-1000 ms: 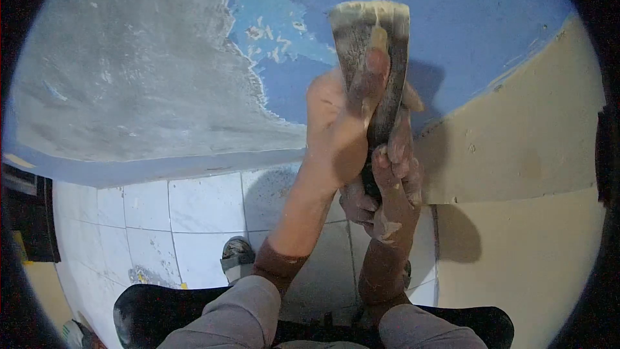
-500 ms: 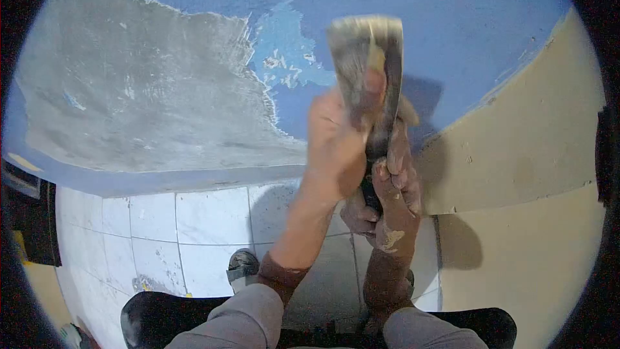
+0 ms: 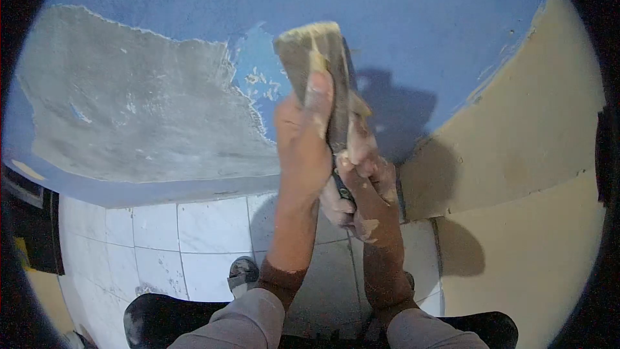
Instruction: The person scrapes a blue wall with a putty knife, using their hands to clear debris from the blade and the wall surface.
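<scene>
A wide-bladed putty knife [image 3: 338, 123] is held up in front of the blue wall, its blade pointing upward and pale tan putty along its top edge. My left hand [image 3: 303, 136] is closed around the blade from the left, its thumb pressed on the face near a streak of putty. The left fingers behind the blade are mostly hidden. My right hand [image 3: 371, 178] is wrapped around the dark handle below, with dried putty on its fingers and wrist. Motion blurs the blade somewhat.
The blue wall [image 3: 439, 32] has a bare grey patch [image 3: 148, 103] at left, light-blue flaking beside it, and white scratches above. A tan-coated surface [image 3: 516, 129] curves along the right. White floor tiles [image 3: 213, 226], a shoe [image 3: 243, 270] and a black seat edge [image 3: 168, 317] are below.
Both hands and the putty knife have shifted left in view. My left thumb stays on the blade. The wall sits slightly lower in view, showing more scratches at the top.
</scene>
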`<state>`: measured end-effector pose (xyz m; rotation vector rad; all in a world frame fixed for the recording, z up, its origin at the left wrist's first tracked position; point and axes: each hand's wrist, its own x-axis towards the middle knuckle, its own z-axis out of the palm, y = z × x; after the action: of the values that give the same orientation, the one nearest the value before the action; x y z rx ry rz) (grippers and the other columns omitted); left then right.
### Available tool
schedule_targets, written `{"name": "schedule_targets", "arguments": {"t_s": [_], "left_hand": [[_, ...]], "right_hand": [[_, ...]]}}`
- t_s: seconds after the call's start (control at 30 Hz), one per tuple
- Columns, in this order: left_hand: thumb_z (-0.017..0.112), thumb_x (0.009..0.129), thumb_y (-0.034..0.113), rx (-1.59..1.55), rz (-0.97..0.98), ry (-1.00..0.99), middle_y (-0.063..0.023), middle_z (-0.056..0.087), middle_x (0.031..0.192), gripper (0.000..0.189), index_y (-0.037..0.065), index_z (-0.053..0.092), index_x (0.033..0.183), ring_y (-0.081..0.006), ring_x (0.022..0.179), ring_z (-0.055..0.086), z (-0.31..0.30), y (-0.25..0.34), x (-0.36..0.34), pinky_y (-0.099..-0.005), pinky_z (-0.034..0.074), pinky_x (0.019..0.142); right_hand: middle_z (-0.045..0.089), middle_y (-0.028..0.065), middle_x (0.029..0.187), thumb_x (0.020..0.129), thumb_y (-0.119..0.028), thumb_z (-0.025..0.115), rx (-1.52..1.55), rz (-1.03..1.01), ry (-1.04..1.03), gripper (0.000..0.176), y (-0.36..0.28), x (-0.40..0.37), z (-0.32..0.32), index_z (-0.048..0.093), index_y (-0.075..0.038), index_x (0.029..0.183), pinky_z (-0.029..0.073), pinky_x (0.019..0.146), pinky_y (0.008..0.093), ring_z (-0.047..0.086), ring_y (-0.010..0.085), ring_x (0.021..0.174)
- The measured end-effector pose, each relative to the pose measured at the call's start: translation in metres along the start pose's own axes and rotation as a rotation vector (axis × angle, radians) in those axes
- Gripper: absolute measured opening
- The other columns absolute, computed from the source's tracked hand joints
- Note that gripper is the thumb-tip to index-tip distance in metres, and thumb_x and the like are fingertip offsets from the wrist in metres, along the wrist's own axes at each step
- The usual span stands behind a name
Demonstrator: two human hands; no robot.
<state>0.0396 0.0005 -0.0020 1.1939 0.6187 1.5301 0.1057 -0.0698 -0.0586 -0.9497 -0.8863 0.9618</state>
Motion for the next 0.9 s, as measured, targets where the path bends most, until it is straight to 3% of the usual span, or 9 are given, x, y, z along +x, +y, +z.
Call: {"name": "schedule_targets", "arguments": {"t_s": [0.13,0.2,0.27,0.3,0.37,0.47,0.67,0.83,0.9], "left_hand": [[0.047,0.096,0.041,-0.112,-0.094,-0.112,-0.0029,0.054,0.056,0.046,0.0,0.059,0.078,-0.0098,0.044,0.049,-0.009,0.017,0.002,-0.0233,0.039,0.043],[0.047,0.096,0.042,-0.118,-0.171,-0.16,-0.003,0.053,0.054,0.047,0.0,0.058,0.077,-0.0108,0.043,0.05,-0.014,0.01,-0.003,-0.0239,0.04,0.042],[0.047,0.096,0.042,-0.217,-0.344,-0.238,-0.0029,0.053,0.054,0.047,0.0,0.058,0.077,-0.0105,0.043,0.05,-0.018,-0.004,-0.014,-0.0237,0.039,0.043],[0.047,0.096,0.041,-0.166,-0.309,-0.2,-0.003,0.053,0.055,0.046,0.0,0.058,0.078,-0.0103,0.044,0.05,-0.019,-0.013,-0.018,-0.0237,0.039,0.043],[0.048,0.096,0.041,-0.07,-0.234,-0.129,-0.0031,0.054,0.056,0.045,0.001,0.058,0.078,-0.01,0.045,0.05,-0.019,-0.028,-0.026,-0.0236,0.039,0.043],[0.051,0.094,0.042,-0.148,-0.392,-0.221,-0.0016,0.058,0.067,0.04,0.005,0.059,0.082,-0.0068,0.055,0.052,-0.034,-0.026,-0.029,-0.0213,0.041,0.049],[0.048,0.096,0.036,-0.072,-0.183,0.036,-0.0028,0.054,0.058,0.038,0.002,0.058,0.083,-0.0089,0.046,0.05,-0.034,-0.013,-0.03,-0.0231,0.039,0.044],[0.051,0.096,0.028,-0.022,-0.27,0.021,-0.0015,0.056,0.064,0.032,0.001,0.06,0.082,-0.0065,0.054,0.05,-0.043,-0.006,-0.035,-0.0207,0.039,0.049],[0.051,0.096,0.029,0.087,-0.193,0.069,-0.0005,0.056,0.065,0.033,0.001,0.06,0.081,-0.0054,0.057,0.049,-0.041,-0.01,-0.035,-0.0209,0.038,0.051]], "right_hand": [[0.054,-0.0011,0.067,0.091,-0.024,0.06,0.165,-0.084,-0.125,0.018,-0.009,0.006,0.021,0.057,-0.008,0.098,0.034,0.039,0.0215,0.045,0.0053,0.048],[0.049,-0.0027,0.068,0.09,-0.027,0.06,0.356,0.22,-0.256,0.024,-0.012,-0.007,0.01,0.053,-0.01,0.105,0.035,0.04,0.022,0.043,0.0076,0.048],[0.046,-0.0026,0.061,0.092,-0.025,0.057,0.356,0.285,-0.072,0.023,-0.002,-0.019,0.01,0.051,-0.011,0.109,0.027,0.034,0.022,0.037,0.0076,0.04],[0.044,-0.0026,0.057,0.093,-0.023,0.056,0.353,0.318,0.022,0.023,0.003,-0.024,0.009,0.049,-0.011,0.111,0.023,0.03,0.0221,0.033,0.0076,0.035],[0.042,-0.002,0.054,0.093,-0.023,0.055,0.332,0.361,0.043,0.02,0.011,-0.03,0.007,0.05,-0.011,0.109,0.024,0.031,0.0227,0.033,0.0074,0.035],[0.039,-0.0017,0.051,0.093,-0.025,0.054,0.444,0.397,-0.011,0.024,0.024,-0.033,0.006,0.05,-0.012,0.113,0.024,0.031,0.0237,0.032,0.0072,0.034],[0.038,-0.003,0.052,0.094,-0.03,0.053,0.372,0.562,-0.08,0.03,0.017,-0.024,0.013,0.049,-0.011,0.117,0.027,0.031,0.0234,0.034,0.0063,0.035],[0.039,-0.004,0.055,0.093,-0.034,0.051,0.457,0.565,-0.217,0.042,0.016,-0.02,0.013,0.046,-0.011,0.128,0.028,0.031,0.0216,0.035,0.0052,0.035],[0.038,-0.004,0.053,0.094,-0.034,0.05,0.515,0.555,-0.252,0.043,0.014,-0.02,0.014,0.044,-0.013,0.131,0.027,0.03,0.0214,0.033,0.0052,0.034]]}}
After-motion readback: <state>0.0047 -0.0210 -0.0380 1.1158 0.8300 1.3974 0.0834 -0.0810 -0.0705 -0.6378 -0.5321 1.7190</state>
